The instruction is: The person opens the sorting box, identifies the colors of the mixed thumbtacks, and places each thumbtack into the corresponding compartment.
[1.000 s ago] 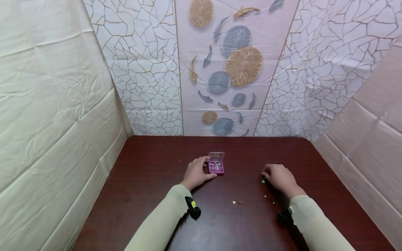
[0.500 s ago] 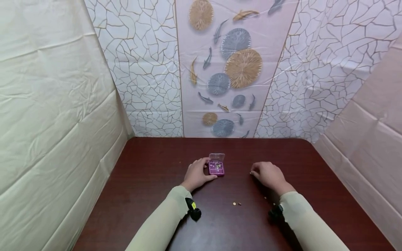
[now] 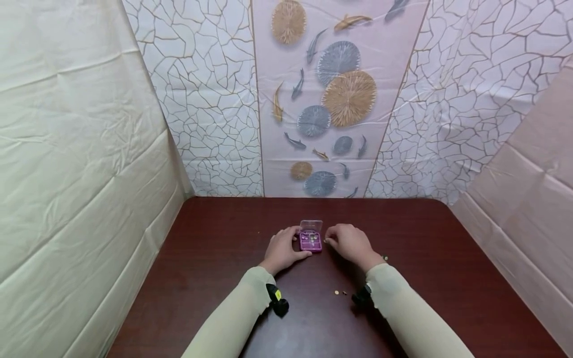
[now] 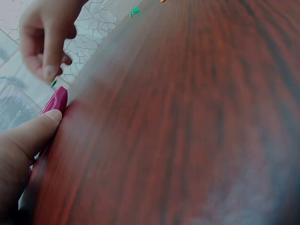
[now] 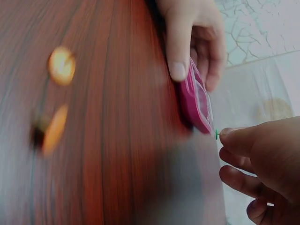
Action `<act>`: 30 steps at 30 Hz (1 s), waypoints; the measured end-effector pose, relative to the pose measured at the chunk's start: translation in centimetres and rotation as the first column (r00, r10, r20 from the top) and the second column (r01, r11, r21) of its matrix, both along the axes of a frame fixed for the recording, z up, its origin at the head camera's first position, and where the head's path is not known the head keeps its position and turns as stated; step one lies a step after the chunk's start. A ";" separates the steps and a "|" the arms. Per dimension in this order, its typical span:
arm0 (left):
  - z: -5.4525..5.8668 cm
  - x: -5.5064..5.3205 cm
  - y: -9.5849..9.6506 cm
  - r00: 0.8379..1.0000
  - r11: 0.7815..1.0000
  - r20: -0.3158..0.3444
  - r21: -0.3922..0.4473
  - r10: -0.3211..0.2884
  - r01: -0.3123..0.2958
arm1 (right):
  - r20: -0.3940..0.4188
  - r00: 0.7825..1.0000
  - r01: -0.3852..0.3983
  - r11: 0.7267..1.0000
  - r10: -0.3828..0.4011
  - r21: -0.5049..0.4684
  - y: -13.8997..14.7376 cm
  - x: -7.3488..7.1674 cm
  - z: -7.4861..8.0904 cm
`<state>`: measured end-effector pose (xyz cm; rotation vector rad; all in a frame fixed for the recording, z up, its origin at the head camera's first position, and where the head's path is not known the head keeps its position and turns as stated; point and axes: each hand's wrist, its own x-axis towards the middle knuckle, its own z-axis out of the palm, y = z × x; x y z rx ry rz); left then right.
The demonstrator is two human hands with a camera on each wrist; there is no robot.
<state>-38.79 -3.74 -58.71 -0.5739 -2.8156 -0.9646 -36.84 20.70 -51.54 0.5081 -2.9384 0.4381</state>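
Note:
A small magenta compartment case (image 3: 305, 246) rests on the table, its clear lid (image 3: 311, 225) standing up at the back. Several tiny pieces lie in its rear compartments. My left hand (image 3: 281, 250) holds the case from the left, thumb at the near edge and fingers at the back corner. On the other side, close to the case's right edge, is my right hand (image 3: 351, 242). Between its thumb and forefinger it pinches a green-headed thumbtack (image 5: 217, 134), which points toward the case in the right wrist view.
Two loose thumbtacks lie nearer me on the dark red tabletop (image 3: 215, 253); one is the round orange thumbtack (image 5: 62, 65) in the right wrist view. Another green thumbtack (image 4: 135, 10) lies farther right. A patterned cloth (image 3: 215, 124) hangs behind the table.
My right hand has moved left from the scattered thumbtacks to beside the case, carrying the green thumbtack. My left hand and the case have stayed in place.

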 end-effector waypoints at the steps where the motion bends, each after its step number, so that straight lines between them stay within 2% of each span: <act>1: -0.1 0.0 0.0 1.000 1.000 -0.001 -0.002 -0.001 0.001 | -0.002 1.000 -0.003 1.000 0.003 -0.004 -0.5 -0.1 -0.1; 5: -0.6 -0.2 0.1 1.000 1.000 0.000 -0.008 -0.006 0.006 | -0.014 1.000 -0.005 1.000 0.005 -0.021 -1.7 -0.6 -0.5; 9: -0.6 -0.1 0.0 1.000 1.000 -0.001 0.001 -0.010 0.010 | -0.011 1.000 -0.022 1.000 0.022 -0.021 -2.2 -1.1 -0.7; 18: 0.2 0.0 -0.2 1.000 1.000 -0.003 -0.008 -0.010 0.010 | 0.029 0.998 -0.051 0.997 0.050 0.057 -2.8 -2.2 0.2; 30: 0.3 -0.1 -0.2 1.000 1.000 -0.009 -0.021 -0.002 0.002 | 0.110 0.993 -0.060 0.996 0.053 0.064 -3.1 -3.1 0.7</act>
